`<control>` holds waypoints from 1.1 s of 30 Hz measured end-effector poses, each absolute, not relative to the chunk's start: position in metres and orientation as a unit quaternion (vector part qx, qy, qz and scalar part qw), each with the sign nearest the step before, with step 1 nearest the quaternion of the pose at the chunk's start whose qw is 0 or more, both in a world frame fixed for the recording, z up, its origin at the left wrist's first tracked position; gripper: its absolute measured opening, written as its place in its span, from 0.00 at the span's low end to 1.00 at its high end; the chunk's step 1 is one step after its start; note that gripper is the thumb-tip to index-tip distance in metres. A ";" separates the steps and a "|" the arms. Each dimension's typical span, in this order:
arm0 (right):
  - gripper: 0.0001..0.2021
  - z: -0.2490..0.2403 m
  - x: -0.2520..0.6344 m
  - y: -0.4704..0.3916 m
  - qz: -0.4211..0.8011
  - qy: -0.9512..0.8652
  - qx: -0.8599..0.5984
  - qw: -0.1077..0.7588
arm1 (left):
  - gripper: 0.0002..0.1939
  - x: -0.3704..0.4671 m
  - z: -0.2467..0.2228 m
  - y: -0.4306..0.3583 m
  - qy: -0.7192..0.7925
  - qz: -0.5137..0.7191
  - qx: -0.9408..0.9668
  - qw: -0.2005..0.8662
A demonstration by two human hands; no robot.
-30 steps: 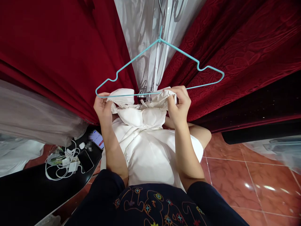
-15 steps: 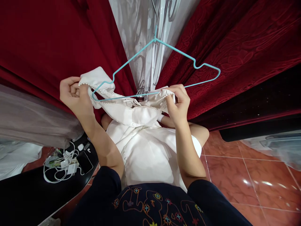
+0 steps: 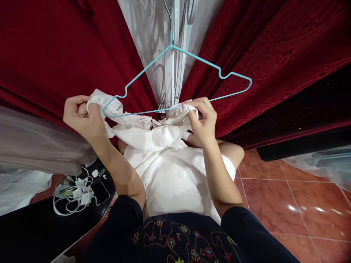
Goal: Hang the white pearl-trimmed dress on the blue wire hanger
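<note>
A white dress with pearl-like beads along its neckline lies across my lap. My left hand is closed on the dress's left shoulder part, beside the lower left corner of a light blue hanger. Pinched in my right hand is the beaded edge of the other shoulder. The hanger hangs by its metal hook in front of me. Its bottom bar passes behind my right hand, and its right end sticks out bare. The left end lies against the white fabric.
To the left, a black table carries a phone, tangled white cables and an earbud case. Red curtains hang on both sides of a white one. Red tiles cover the floor at right.
My view has shifted slightly, so the hanger appears further left. My left hand has lowered the left shoulder of the dress a little; both hands keep their hold.
</note>
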State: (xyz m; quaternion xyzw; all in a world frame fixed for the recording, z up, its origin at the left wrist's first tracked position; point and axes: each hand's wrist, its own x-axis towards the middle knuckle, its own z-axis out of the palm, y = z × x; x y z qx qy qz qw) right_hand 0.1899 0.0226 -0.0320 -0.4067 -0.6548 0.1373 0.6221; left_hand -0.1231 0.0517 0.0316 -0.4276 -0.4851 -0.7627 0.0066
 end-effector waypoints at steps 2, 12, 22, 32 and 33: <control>0.09 -0.034 0.186 0.023 0.136 -0.647 -0.409 0.629 | 0.16 -0.113 0.036 0.051 -0.489 -0.744 -0.456 -0.006; 0.10 -0.039 0.177 0.022 0.118 -0.633 -0.427 0.635 | 0.05 -0.053 0.042 0.047 -0.484 -0.658 -0.567 -0.106; 0.10 -0.036 0.186 0.025 0.104 -0.633 -0.440 0.628 | 0.17 -0.037 -0.002 0.025 -0.450 -0.708 -0.497 -0.221; 0.11 -0.038 0.178 0.023 0.088 -0.635 -0.443 0.627 | 0.34 -0.009 -0.013 0.019 -0.351 -0.567 -0.385 -0.637; 0.11 -0.038 0.178 0.022 0.089 -0.636 -0.441 0.627 | 0.31 -0.005 -0.013 0.019 -0.307 -0.601 -0.359 -0.645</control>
